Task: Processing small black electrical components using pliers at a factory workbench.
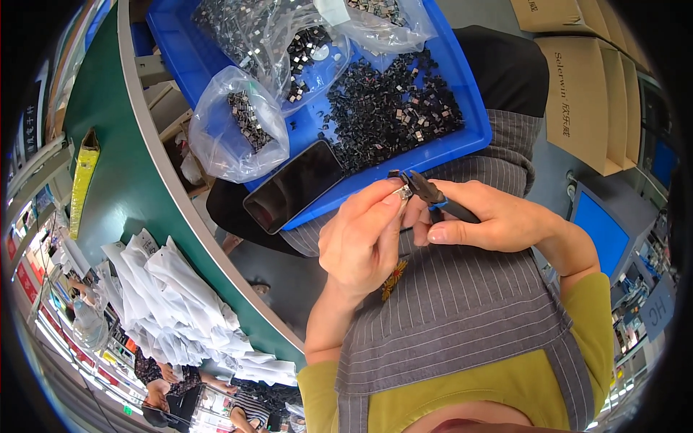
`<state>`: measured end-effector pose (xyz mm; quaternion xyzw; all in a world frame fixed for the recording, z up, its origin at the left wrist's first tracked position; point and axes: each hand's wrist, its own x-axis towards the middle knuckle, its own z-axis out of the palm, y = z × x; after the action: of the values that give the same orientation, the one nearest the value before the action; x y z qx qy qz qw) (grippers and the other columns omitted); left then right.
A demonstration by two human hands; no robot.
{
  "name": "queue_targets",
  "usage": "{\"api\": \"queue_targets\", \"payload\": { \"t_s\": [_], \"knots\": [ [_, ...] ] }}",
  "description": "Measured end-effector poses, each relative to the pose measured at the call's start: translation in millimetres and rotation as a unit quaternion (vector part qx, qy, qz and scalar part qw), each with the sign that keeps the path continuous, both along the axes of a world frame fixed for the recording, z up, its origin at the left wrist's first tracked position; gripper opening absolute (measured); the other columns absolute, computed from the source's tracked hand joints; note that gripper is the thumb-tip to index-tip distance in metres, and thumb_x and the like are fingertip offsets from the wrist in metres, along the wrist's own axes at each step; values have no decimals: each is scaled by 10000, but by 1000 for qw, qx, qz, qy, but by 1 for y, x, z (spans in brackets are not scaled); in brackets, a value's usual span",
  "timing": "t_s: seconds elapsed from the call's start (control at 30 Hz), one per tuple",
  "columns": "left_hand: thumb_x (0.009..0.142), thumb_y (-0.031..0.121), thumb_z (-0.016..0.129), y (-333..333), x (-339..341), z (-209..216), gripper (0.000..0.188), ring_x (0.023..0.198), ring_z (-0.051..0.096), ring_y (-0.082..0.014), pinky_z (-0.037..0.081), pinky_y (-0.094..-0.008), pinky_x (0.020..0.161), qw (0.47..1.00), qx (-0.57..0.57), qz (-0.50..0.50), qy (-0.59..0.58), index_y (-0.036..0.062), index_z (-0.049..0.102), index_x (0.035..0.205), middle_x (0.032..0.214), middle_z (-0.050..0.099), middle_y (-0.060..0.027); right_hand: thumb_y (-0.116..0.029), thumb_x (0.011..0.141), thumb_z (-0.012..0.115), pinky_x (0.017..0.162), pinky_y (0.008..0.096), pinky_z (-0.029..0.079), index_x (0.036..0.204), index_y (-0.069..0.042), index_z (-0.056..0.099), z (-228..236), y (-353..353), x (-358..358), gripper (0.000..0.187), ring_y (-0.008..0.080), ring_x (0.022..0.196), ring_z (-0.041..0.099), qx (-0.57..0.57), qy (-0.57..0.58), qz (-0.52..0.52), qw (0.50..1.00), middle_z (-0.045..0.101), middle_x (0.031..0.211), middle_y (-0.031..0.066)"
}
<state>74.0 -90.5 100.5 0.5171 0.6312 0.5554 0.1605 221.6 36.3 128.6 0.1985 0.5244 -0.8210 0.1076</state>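
My left hand (359, 234) is closed in a pinch around a small silver-and-black part (403, 193), mostly hidden by the fingertips. Wrapped around the handles of black-and-blue cutting pliers (426, 189), my right hand (498, 216) holds their jaws up against that part. Both hands meet just below the near edge of a blue plastic tray (473, 108). Many small black pieces with silver faces (393, 108) lie loose in the tray. Transparent plastic bags hold more of them, one bag (209, 141) at the tray's left side. A dark phone (294, 186) rests across the tray's near-left corner.
To the left curves a green-topped table (108, 195) with a pale edge. On it lie a yellow strip-like object (84, 184) and a pile of white packets (173, 296). Cardboard boxes (588, 101) and a blue screen (600, 229) stand at right. Other people (170, 382) sit at lower left.
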Motion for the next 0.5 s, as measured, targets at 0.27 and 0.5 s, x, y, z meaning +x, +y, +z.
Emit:
{"api": "queue_targets", "payload": {
  "t_s": [0.27, 0.5],
  "knots": [
    [797, -143, 607, 3, -2, 8, 262, 766, 653, -226, 592, -274, 589, 997, -27, -51, 42, -41, 521, 1023, 970, 611, -264, -190, 937, 536, 760, 294, 483, 1065, 3, 531, -2, 0, 4, 232, 142, 810, 594, -17, -50, -71, 996, 619, 873, 81],
    [798, -152, 597, 4, -3, 7, 267, 779, 653, -235, 596, -275, 592, 997, -27, -46, 56, -43, 512, 1026, 982, 597, -266, -102, 939, 519, 814, 273, 467, 1122, -6, 533, -26, 2, 2, 207, 126, 867, 587, 204, -22, -217, 954, 600, 933, 64]
  ]
}}
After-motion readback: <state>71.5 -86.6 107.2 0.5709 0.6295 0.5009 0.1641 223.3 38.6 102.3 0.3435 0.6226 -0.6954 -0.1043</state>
